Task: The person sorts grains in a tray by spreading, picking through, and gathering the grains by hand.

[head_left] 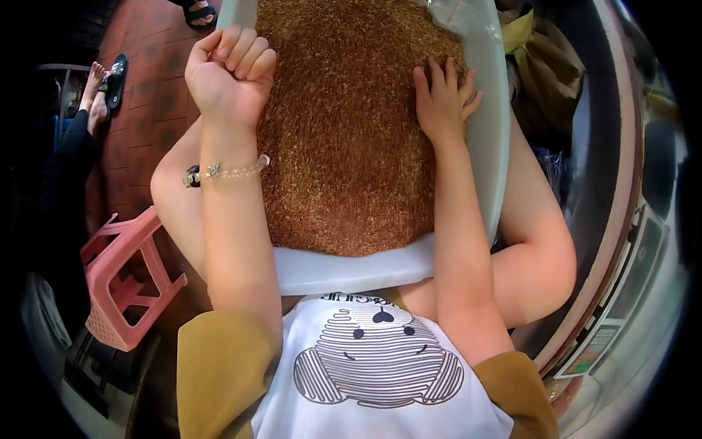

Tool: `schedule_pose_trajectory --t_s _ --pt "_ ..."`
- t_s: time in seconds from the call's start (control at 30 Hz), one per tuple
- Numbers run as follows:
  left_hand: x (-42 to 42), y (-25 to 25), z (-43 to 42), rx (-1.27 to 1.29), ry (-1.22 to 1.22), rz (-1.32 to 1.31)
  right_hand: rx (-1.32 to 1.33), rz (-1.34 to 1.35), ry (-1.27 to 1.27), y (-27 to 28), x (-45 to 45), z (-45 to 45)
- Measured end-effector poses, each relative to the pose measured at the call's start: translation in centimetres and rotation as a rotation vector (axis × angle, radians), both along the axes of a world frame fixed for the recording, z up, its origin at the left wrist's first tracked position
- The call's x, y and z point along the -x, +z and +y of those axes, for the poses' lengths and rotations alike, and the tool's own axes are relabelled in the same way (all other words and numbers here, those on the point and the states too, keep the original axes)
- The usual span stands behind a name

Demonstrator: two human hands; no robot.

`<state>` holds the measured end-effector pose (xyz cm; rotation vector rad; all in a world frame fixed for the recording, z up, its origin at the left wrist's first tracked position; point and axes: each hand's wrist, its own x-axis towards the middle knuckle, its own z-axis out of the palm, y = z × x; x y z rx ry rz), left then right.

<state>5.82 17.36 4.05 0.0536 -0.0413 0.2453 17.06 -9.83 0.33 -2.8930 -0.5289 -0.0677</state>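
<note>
A long pale plastic tub (351,272) lies across my lap, filled with a loose brown heap (351,139) of small dry flakes or grains; their exact kind is unclear. My left hand (232,69) is closed in a fist above the tub's left rim, palm side turned up, and the curled fingers hide whatever may be inside. A beaded bracelet (230,173) circles that wrist. Over the right edge of the heap, my right hand (444,101) rests with its fingers spread, holding nothing, the fingertips close to the tub's right wall.
To my left a pink plastic stool (131,282) stands on red floor tiles (150,88). Another person's sandalled foot (117,80) and a second foot (199,13) show beyond. A brown sack (548,66) is at the right. Clear plastic (446,14) lies at the tub's far end.
</note>
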Motion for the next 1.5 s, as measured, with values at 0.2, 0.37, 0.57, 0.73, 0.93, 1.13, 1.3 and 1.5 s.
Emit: schedule_pose_trajectory --t_s 0.2,0.37,0.57,0.73,0.93,1.13,1.3,1.5 --pt "0.9 1.9 -2.1 0.098 0.123 0.219 -0.489 -0.116 0.025 7.0 5.7 3.0" --pt "6.2 6.8 -9.5 0.194 0.028 0.120 -0.979 -0.010 0.250 15.5 11.7 2.3" --pt "12.1 12.8 -16.4 0.167 -0.019 0.065 -0.828 -0.185 0.513 21.3 18.0 -1.9" --pt "15.0 15.5 -19.8 -0.037 -0.004 0.031 -0.394 -0.477 0.641 21.8 21.7 -3.5" --pt "16.6 15.7 -21.3 -0.255 0.034 0.010 -0.348 -0.505 0.533 21.7 24.9 -4.3" --pt "17.0 14.5 -21.3 -0.304 -0.100 -0.016 -0.265 -0.421 0.617 22.2 24.3 -5.8" --pt "16.7 14.7 -21.5 -0.310 -0.310 0.000 -0.576 -0.224 0.756 21.9 21.6 -7.5" --pt "15.2 13.1 -21.4 -0.061 -0.374 -0.017 -0.680 0.167 0.691 21.1 19.3 -8.8"
